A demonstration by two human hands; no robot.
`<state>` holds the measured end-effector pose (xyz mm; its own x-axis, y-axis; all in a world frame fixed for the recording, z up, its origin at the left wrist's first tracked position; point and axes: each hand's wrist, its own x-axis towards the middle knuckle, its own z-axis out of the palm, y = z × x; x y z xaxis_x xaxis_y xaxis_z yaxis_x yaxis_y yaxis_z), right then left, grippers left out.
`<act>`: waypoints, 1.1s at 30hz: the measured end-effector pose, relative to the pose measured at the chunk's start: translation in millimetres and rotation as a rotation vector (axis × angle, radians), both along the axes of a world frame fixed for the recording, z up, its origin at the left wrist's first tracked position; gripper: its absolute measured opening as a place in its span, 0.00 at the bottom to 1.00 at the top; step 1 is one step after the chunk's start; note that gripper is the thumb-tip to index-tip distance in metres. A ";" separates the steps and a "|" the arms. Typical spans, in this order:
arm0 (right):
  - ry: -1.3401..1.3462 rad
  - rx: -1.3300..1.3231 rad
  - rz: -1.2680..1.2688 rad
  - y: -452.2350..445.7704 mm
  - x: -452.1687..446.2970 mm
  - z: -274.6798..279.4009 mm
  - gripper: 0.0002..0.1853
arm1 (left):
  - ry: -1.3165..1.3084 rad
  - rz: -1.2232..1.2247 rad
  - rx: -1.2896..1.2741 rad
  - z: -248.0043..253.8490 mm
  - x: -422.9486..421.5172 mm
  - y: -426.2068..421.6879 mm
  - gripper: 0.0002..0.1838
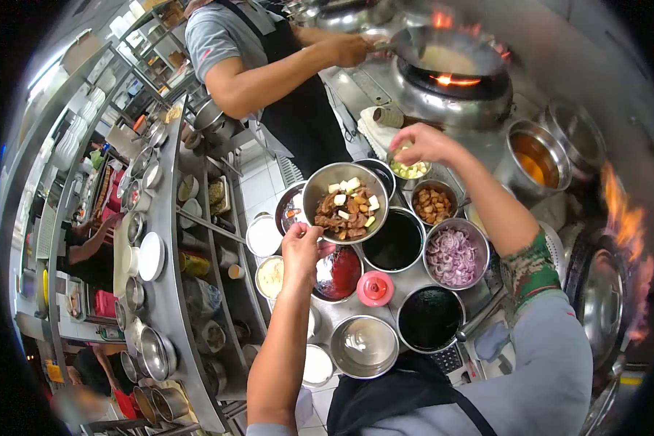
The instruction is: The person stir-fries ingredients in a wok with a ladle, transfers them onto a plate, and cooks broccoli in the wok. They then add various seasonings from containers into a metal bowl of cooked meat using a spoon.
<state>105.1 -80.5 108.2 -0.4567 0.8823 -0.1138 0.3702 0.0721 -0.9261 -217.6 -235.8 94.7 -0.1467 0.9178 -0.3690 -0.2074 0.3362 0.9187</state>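
My left hand (303, 251) grips the near rim of a metal bowl (314, 190). In this bowl lie brown pieces of meat (344, 223) with white-and-pale-green chopped pieces (353, 184) on top. My right hand (427, 144) is over a small metal bowl of chopped pale green pieces (410, 171), its fingers curled together at the far side. What they hold is hidden. Close below that hand are a bowl of brown fried cubes (434, 206) and a bowl of sliced purple onion (454, 256).
Pots of dark liquid (430, 317), a pot of red sauce (338, 272) and a red-lidded container (375, 289) crowd the counter. Flames (618, 211) rise at right. Another person (269, 80) works at a burning wok (450, 69). A steel shelf (174, 218) with dishes stands left.
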 end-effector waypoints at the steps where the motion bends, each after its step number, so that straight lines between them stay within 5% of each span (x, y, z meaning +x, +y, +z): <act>1: -0.012 0.049 0.072 -23.2 -18.1 28.2 0.14 | 0.005 -0.011 0.000 -0.9 4.2 2.5 0.04; 3: -0.086 0.127 0.186 -47.4 -42.6 53.9 0.15 | -0.019 -0.041 -0.003 -5.1 10.0 5.1 0.04; 4: -0.178 0.440 0.246 -52.4 -52.5 54.1 0.14 | -0.024 -0.052 -0.011 -3.4 13.7 4.8 0.04; 7: -0.209 0.258 0.343 -65.1 -66.3 54.2 0.14 | -0.039 -0.078 -0.030 2.1 21.9 -0.7 0.03; 10: -0.416 0.516 0.177 -47.3 -62.8 45.2 0.12 | -0.043 -0.100 -0.041 4.9 22.8 -7.3 0.02; 18: -0.917 0.670 0.105 -57.3 -107.5 28.6 0.06 | 0.009 -0.136 0.015 9.9 19.9 -17.9 0.03; 24: -0.458 0.618 0.105 -33.2 -76.5 35.4 0.06 | -0.009 -0.065 -0.004 11.0 9.0 -18.3 0.04; 26: -0.404 0.593 -0.114 -19.5 -57.9 38.9 0.05 | -0.004 -0.061 -0.002 10.9 3.5 -17.8 0.04; 33: -0.707 0.525 -0.165 31.8 -13.5 -77.2 0.13 | -0.027 -0.044 -0.010 14.7 -10.4 -23.5 0.02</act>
<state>91.7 -48.8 30.9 -0.2953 0.9483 0.1162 0.8850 0.3173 -0.3408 -227.9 -259.2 109.3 -0.0963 0.9195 -0.3811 -0.2166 0.3544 0.9097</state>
